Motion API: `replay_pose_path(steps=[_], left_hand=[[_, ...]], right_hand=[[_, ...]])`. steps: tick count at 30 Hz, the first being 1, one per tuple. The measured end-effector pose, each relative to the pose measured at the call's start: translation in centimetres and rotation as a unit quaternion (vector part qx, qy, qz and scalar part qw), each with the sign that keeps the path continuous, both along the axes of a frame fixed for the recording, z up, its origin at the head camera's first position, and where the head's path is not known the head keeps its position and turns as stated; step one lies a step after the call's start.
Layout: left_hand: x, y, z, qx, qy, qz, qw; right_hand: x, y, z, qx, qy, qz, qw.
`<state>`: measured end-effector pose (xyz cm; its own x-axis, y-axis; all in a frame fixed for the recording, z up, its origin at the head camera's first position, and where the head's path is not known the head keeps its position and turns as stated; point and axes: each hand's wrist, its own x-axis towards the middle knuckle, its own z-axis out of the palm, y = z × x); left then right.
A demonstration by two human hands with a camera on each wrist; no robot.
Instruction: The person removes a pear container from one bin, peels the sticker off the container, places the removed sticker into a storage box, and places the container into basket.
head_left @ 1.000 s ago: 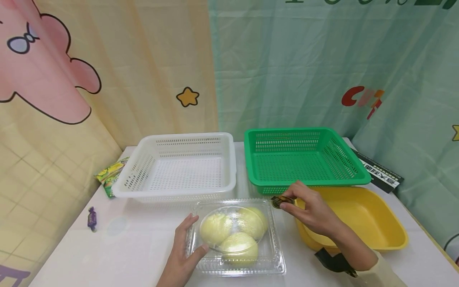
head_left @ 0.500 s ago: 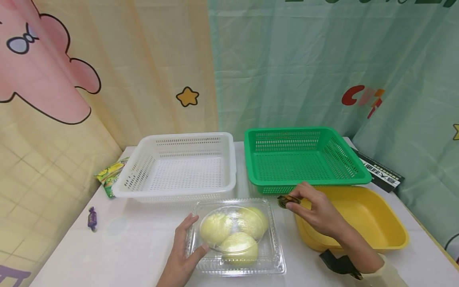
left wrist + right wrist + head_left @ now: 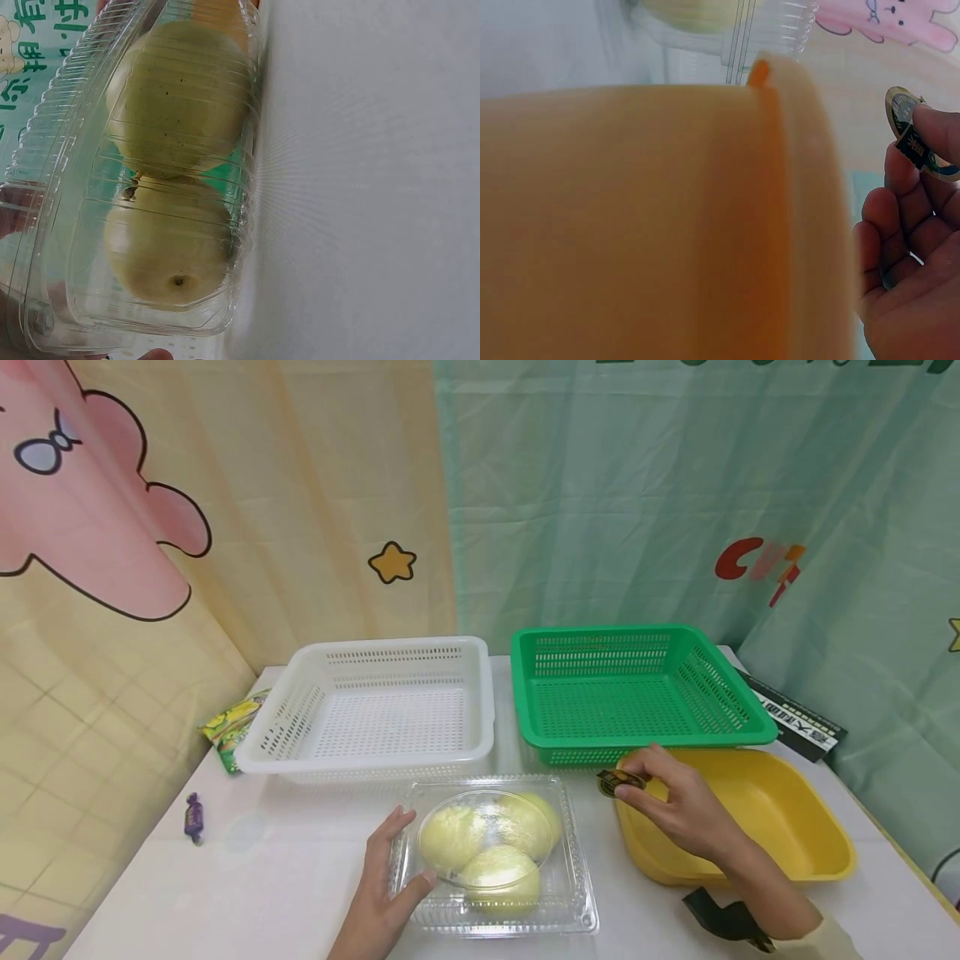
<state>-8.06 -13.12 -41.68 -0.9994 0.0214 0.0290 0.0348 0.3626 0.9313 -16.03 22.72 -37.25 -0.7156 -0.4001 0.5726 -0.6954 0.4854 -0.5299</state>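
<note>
A clear plastic clamshell box (image 3: 566, 860) stands shut near the table's front edge, with three pale yellow-green round fruits (image 3: 502, 877) inside. My left hand (image 3: 384, 872) holds the box by its left side, thumb at the front corner. Two of the fruits (image 3: 180, 97) show through the ribbed wall in the left wrist view. Above the yellow basin's left rim, my right hand (image 3: 686, 806) pinches a small oval black-and-gold label (image 3: 621, 781) between thumb and forefinger. Printed characters show on the label (image 3: 913, 146) in the right wrist view; whether it is a sticker I cannot tell.
Behind stand a white basket (image 3: 390, 718) and a green basket (image 3: 600, 710). The yellow basin (image 3: 757, 810) lies under my right forearm, beside a black strip (image 3: 720, 917). A purple-wrapped candy (image 3: 193, 818), a green-yellow packet (image 3: 232, 727) and a black box (image 3: 795, 722) lie near the edges.
My right hand has drifted rightward and slightly down, carrying the label away from the clamshell box toward the basin. The left hand and the box have stayed put.
</note>
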Motion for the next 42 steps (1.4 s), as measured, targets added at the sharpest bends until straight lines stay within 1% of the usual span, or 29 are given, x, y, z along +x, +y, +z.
replay_pose_path(steps=[9, 14, 19, 25, 27, 35, 42], left_hand=[[0.0, 0.0, -0.1, 0.002, 0.001, -0.001, 1.0000], [0.0, 0.0, -0.1, 0.002, 0.000, 0.000, 1.0000], [0.0, 0.0, 0.0, 0.001, -0.001, -0.001, 1.0000], [0.0, 0.0, 0.0, 0.002, -0.003, -0.002, 1.0000], [0.0, 0.0, 0.0, 0.004, -0.003, -0.003, 1.0000], [0.0, 0.0, -0.1, 0.006, 0.001, -0.005, 1.0000], [0.0, 0.0, -0.1, 0.008, 0.003, -0.005, 0.9999]], right_hand=[[0.4, 0.8, -0.6, 0.000, 0.002, -0.027, 1.000], [0.5, 1.0, -0.8, -0.009, -0.010, -0.045, 0.999], [0.7, 1.5, -0.8, -0.006, -0.020, -0.061, 0.998], [0.8, 2.2, -1.0, 0.001, -0.026, -0.084, 0.996], [0.9, 2.4, -1.1, 0.001, -0.026, -0.086, 0.996], [1.1, 3.2, -1.4, 0.017, -0.048, -0.116, 0.992], [1.3, 3.8, -1.3, 0.031, -0.049, -0.140, 0.988]])
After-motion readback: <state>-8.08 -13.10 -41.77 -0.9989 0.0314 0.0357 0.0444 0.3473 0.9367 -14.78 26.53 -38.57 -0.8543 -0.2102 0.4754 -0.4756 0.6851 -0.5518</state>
